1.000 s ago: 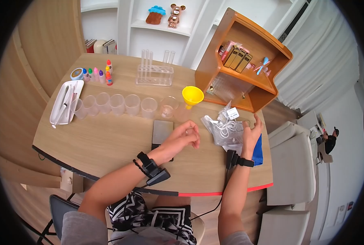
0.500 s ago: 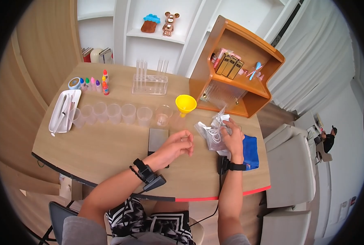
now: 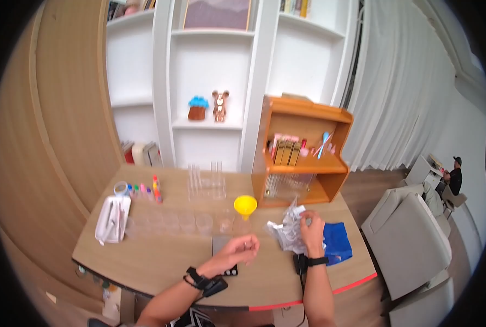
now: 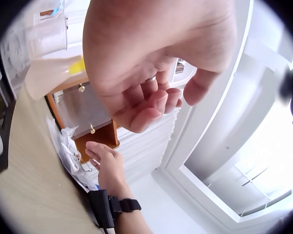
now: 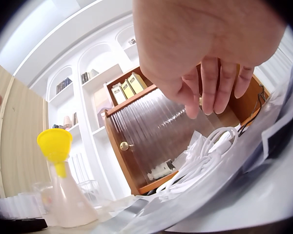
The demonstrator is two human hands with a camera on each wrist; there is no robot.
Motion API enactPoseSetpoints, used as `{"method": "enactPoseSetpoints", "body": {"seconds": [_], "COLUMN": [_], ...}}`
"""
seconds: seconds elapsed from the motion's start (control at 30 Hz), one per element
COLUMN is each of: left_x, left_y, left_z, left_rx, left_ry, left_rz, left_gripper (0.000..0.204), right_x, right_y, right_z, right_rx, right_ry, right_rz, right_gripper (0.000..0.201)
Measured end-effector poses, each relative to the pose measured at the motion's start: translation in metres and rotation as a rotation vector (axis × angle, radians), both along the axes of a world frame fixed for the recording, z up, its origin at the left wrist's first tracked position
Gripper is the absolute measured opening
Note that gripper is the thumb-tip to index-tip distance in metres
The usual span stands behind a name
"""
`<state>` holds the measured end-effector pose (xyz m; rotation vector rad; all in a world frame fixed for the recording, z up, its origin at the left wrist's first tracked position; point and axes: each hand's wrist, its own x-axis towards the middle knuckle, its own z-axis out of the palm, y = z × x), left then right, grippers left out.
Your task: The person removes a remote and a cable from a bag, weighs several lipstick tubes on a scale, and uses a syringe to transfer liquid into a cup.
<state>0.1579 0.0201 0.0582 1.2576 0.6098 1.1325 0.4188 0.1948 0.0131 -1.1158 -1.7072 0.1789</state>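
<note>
My left hand [image 3: 233, 255] hovers over the table beside a flat device [image 3: 219, 243] with a silver plate and a dark button panel. Its fingers curl loosely around nothing. Over a clear plastic bag [image 3: 286, 233] with a coiled white cable [image 5: 205, 158], my right hand [image 3: 312, 231] hangs with fingers relaxed and pointing down. In the right wrist view those fingertips are just above the cable, with nothing between them. A blue pouch [image 3: 337, 242] lies to the right of that hand. Between and beyond both hands, a yellow funnel [image 3: 245, 205] sits in the neck of a flask [image 5: 71, 202].
A row of clear cups [image 3: 171, 222] runs left from the flask. Behind it stand a test tube rack [image 3: 207, 189] and several small dropper bottles [image 3: 157, 192]. A white tray [image 3: 125, 210] with tools lies far left. A wooden cabinet [image 3: 260, 147] stands at the back right.
My right hand has moved left from the bag's right side to above the cable, its fingers lowering. The left hand stays loosely curled. The head view has tilted up.
</note>
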Motion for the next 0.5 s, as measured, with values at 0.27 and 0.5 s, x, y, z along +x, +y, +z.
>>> {"method": "enactPoseSetpoints", "body": {"seconds": [0.27, 0.5], "left_x": [-0.061, -0.099], "left_y": [-0.021, -0.028], "left_z": [-0.004, -0.036], "left_rx": [-0.118, -0.205], "left_ry": [0.018, -0.109], "left_rz": [-0.241, -0.373], "left_gripper": [0.019, 0.032], "right_x": [-0.023, -0.067], "right_y": [-0.011, 0.019], "right_z": [0.026, 0.125], "right_rx": [0.018, 0.271], "right_ry": [0.07, -0.116], "right_rz": [0.083, 0.118], "right_gripper": [0.027, 0.061]}}
